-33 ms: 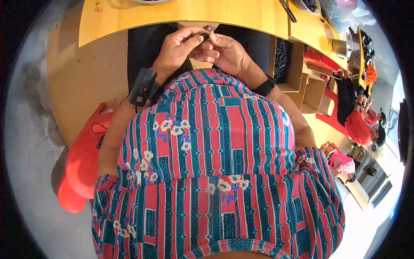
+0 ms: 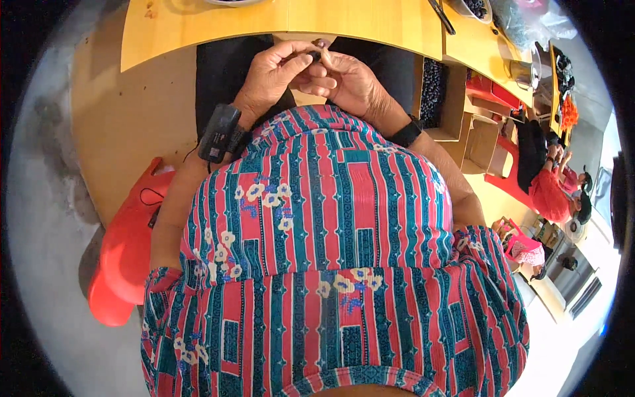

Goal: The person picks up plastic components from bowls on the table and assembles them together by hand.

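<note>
Both hands meet in front of my body, just below the near edge of the yellow table (image 2: 357,23). My left hand (image 2: 270,74) is closed, with its thumb and forefinger pinching a small black piece (image 2: 315,56). On the opposite side my right hand (image 2: 354,81) curls its fingers around the same piece, fingertips against it. The fingers cover most of this piece, so its exact kind cannot be made out. A black box-shaped device (image 2: 219,133) is strapped to my left wrist, and a black band (image 2: 405,132) circles the right one.
A pale bowl (image 2: 235,2) and a white container of dark small parts (image 2: 475,8) stand on the table, near a dark slim tool (image 2: 442,16). Cardboard boxes (image 2: 479,142) sit at the right, one filled with dark pieces. A red stool (image 2: 129,251) is at left. Other people (image 2: 552,192) sit far right.
</note>
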`<state>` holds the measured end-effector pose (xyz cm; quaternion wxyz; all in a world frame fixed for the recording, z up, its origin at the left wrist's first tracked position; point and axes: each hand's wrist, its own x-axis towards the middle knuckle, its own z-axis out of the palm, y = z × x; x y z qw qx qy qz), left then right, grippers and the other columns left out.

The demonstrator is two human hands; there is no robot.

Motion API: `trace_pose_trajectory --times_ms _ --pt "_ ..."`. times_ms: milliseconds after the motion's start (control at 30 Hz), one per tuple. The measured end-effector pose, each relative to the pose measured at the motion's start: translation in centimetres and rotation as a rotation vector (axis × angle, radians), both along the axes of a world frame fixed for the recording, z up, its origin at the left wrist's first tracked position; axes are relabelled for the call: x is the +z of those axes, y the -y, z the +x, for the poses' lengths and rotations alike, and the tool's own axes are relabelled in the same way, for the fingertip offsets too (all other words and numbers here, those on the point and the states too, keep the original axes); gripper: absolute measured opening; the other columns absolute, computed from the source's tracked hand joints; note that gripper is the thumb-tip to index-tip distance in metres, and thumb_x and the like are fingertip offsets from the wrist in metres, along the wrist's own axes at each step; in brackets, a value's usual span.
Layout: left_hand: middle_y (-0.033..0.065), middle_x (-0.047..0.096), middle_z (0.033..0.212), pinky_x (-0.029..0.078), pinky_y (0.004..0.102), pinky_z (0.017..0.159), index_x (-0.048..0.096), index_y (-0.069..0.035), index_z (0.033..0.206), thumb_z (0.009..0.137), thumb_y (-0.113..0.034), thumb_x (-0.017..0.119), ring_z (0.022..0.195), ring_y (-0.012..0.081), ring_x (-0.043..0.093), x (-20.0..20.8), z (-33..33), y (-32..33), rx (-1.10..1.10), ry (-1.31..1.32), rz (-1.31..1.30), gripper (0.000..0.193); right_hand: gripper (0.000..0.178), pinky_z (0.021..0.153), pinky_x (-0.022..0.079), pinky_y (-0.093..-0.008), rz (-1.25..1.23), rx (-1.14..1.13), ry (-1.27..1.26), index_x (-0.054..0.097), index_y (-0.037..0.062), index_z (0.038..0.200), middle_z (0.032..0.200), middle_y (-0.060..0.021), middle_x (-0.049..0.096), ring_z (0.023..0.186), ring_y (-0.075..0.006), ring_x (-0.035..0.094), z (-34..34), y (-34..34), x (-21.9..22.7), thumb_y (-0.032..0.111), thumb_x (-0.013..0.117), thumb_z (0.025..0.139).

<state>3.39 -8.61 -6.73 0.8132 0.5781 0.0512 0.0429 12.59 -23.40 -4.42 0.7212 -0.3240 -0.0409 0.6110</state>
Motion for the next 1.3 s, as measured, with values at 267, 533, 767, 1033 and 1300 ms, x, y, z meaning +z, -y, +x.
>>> trace_pose_trajectory --times_ms 267,533,767,1033,1300 --pt "0.0031 0.063 0.094 0.048 0.0222 0.076 0.06 -0.002 0.106 0.089 -0.014 0.053 0.085 0.0087 0.058 -0.2 0.0 -0.1 0.01 -0.052 -0.114 0.022 0.026 0.06 0.041 -0.0246 -0.042 0.016 -0.033 0.057 0.008 0.096 0.073 0.0027 0.05 0.07 -0.0096 0.048 0.1 0.3 -0.7 0.033 0.056 0.087" --pt "0.0033 0.063 0.09 0.049 0.0218 0.074 0.06 -0.001 0.104 0.09 -0.013 0.053 0.082 0.0082 0.058 -0.4 0.0 -0.2 0.031 -0.024 -0.048 0.02 0.027 0.063 0.046 -0.0236 -0.165 -0.016 0.089 0.057 0.0067 0.096 0.075 0.0016 0.052 0.079 -0.0127 0.054 -0.4 -0.1 0.7 0.032 0.052 0.09" --pt "0.0037 0.063 0.091 0.05 0.0209 0.07 0.06 -0.001 0.103 0.089 -0.011 0.054 0.081 0.0087 0.059 0.0 0.0 -0.1 0.059 -0.026 0.001 0.018 0.027 0.065 0.046 -0.0261 -0.062 -0.002 0.023 0.056 0.0056 0.094 0.075 0.0003 0.052 0.078 -0.0147 0.055 -0.5 0.0 -0.3 0.032 0.052 0.09" --pt "0.0049 0.061 0.087 0.049 0.0233 0.071 0.059 0.001 0.102 0.087 -0.006 0.055 0.078 0.0107 0.059 0.2 0.0 -0.2 0.142 0.093 0.177 0.017 0.023 0.066 0.047 -0.0281 -0.064 -0.063 0.062 0.056 0.0047 0.093 0.075 -0.0005 0.051 0.071 -0.0132 0.051 -0.6 -0.3 0.3 0.027 0.05 0.091" --pt "0.0054 0.059 0.094 0.046 0.0239 0.078 0.061 0.0 0.101 0.084 -0.005 0.058 0.087 0.0121 0.057 0.4 -0.1 -0.2 0.142 0.039 0.278 0.018 0.024 0.068 0.049 -0.0299 -0.115 -0.08 0.108 0.056 0.0013 0.092 0.076 -0.0025 0.053 0.07 -0.0123 0.052 -0.3 0.0 0.2 0.024 0.051 0.091"
